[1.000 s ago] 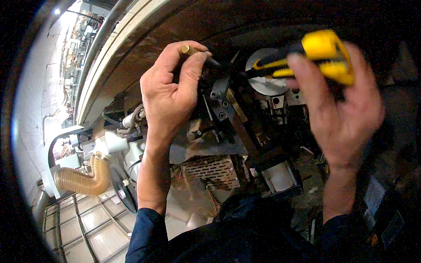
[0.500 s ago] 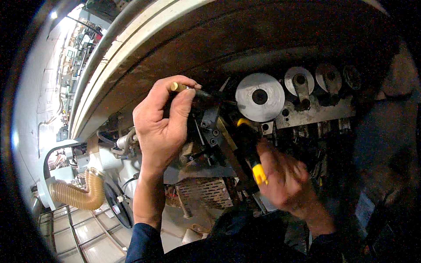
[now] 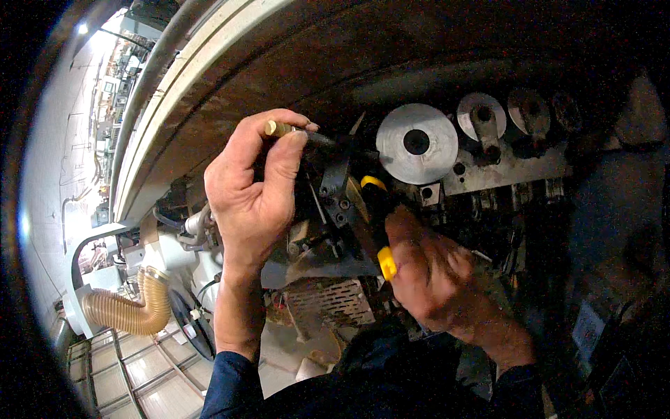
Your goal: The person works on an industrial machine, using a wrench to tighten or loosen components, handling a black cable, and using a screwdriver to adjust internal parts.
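Observation:
Between the thumb and fingers of my left hand [image 3: 248, 192] is a thin rod with a brass-coloured end [image 3: 277, 128]. The rod's dark part runs right, past my fingertips, toward a round metal disc [image 3: 398, 157] with a dark centre hole. Lower right, my right hand [image 3: 436, 276] is closed round a tool with a black-and-yellow handle [image 3: 387, 263]; its working end is lost in shadow. Between the hands stands a dark metal block [image 3: 338, 202] with socket-head screws. Whether the tool touches the block I cannot tell.
Smaller metal discs [image 3: 480, 115] with arms sit on a metal plate [image 3: 513, 171] at the right. A large curved machine cover [image 3: 230, 59] arches overhead. Below lie a slotted metal sheet [image 3: 331, 304] and, at left, a ribbed tan hose [image 3: 136, 311].
My right hand and the black-and-yellow tool have shifted left and slightly up. The left hand keeps its pinch on the rod, and the whole view has moved a little.

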A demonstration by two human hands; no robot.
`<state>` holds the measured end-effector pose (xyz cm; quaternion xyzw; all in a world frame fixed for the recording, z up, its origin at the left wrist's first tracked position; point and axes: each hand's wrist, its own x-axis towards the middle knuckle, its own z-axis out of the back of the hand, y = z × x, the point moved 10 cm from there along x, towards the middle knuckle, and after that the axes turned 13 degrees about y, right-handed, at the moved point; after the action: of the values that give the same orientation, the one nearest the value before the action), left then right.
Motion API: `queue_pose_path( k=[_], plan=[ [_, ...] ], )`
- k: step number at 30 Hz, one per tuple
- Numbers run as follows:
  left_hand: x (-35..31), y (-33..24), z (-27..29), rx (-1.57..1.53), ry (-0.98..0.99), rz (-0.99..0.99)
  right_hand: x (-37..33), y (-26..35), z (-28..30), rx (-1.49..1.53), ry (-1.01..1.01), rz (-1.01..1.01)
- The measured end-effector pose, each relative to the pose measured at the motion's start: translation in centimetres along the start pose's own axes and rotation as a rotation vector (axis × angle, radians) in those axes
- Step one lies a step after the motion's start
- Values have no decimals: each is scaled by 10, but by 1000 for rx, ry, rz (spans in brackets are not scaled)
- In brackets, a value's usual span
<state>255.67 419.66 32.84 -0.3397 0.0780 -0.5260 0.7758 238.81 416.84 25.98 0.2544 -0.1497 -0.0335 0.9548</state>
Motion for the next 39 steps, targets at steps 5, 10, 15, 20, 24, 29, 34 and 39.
queue_pose_path(
  k=[5, 10, 15, 20, 24, 29, 34, 39],
  plan=[
    [0, 3, -2, -17, 10, 11, -15, 20, 17, -111, -76, 52],
    [1, 2, -1, 5, -8, -9, -4, 5, 20, -6, -15, 42],
    [0, 3, -3, -23, -19, 2, -18, 3, 40, 183, -64, 93],
    [0, 2, -1, -8, -13, 32, 3, -21, 18, 163, 127, -16],
    [-3, 4, 0, 0, 7, 31, 4, -20, 37, 125, 87, -39],
    [3, 2, -6, -33, 14, 7, -31, -69, 111, 474, -228, -308],
    [1, 8, -4, -35, 40, 50, -3, -118, 128, 743, -366, -265],
    [3, 4, -1, -21, 47, 64, 27, -127, 124, 864, -366, -161]
  ],
)
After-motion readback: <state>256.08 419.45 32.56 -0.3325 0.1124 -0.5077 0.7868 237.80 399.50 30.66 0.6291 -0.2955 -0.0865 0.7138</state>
